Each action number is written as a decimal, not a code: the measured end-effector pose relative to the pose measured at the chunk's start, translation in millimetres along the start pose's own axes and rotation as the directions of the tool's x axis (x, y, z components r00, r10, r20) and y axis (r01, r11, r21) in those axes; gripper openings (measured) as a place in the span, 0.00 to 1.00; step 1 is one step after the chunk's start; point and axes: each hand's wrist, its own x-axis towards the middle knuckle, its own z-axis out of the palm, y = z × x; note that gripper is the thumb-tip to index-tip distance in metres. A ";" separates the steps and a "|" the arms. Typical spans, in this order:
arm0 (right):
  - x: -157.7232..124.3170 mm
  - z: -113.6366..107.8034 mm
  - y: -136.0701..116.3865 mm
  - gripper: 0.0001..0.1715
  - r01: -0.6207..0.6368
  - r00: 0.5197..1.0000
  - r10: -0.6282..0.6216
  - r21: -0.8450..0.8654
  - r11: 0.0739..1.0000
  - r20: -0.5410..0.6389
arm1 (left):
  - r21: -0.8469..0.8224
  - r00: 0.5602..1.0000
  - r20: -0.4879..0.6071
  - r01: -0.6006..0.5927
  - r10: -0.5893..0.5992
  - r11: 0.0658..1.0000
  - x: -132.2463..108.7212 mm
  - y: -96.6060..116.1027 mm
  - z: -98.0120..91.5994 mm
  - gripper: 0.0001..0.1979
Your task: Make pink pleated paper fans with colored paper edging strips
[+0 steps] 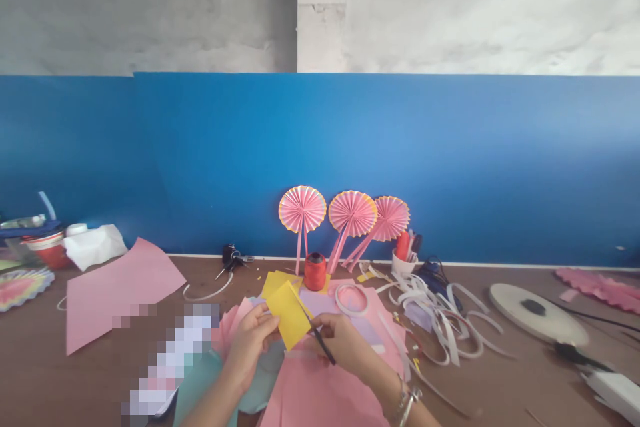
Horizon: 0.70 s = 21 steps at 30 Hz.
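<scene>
A piece of yellow paper [287,317] is pinched at its left edge by my left hand [253,337], thumb and fingers closed on it. My right hand [345,343] is closed on dark-handled scissors [324,345]. Their thin blade lies along the right side of the yellow paper, and part of the handle is hidden by my fingers. Under both hands, pink paper sheets [320,390] overlap with a teal sheet [207,383] and some lilac pieces. Just beyond my hands stands a red spool [315,273], with more yellow paper [273,280] beside it.
Several pleated pink rosettes [303,209] with ribbon tails lean against the blue partition [350,133]. Curled white strips [450,327] lie right, near a white pen cup [403,265]. A pale oval board [537,313] sits far right; a large pink sheet [123,297] lies left.
</scene>
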 end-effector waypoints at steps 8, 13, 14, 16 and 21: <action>0.9 1.0 4.4 0.09 0.021 1.000 -0.021 0.021 1.000 -0.002 | 0.018 1.000 0.008 0.003 -0.003 1.000 0.8 0.1 -1.0 0.20; 2.5 1.1 6.1 0.09 0.019 1.000 -0.019 0.033 0.999 -0.013 | -0.012 1.000 0.016 0.005 -0.004 1.000 0.1 1.6 0.9 0.21; 3.0 1.1 6.4 0.09 0.015 1.000 -0.014 0.031 0.999 -0.015 | -0.012 1.000 0.014 0.004 -0.004 1.000 -0.2 2.0 1.3 0.21; 3.8 0.9 6.8 0.09 0.007 1.000 -0.006 0.024 1.000 -0.024 | -0.006 1.000 0.008 0.006 -0.006 1.000 -0.7 2.7 1.9 0.20; 3.4 0.4 6.9 0.10 -0.012 0.999 0.012 0.010 1.000 -0.032 | 0.021 1.000 0.008 0.021 -0.022 1.000 -2.5 3.8 2.2 0.21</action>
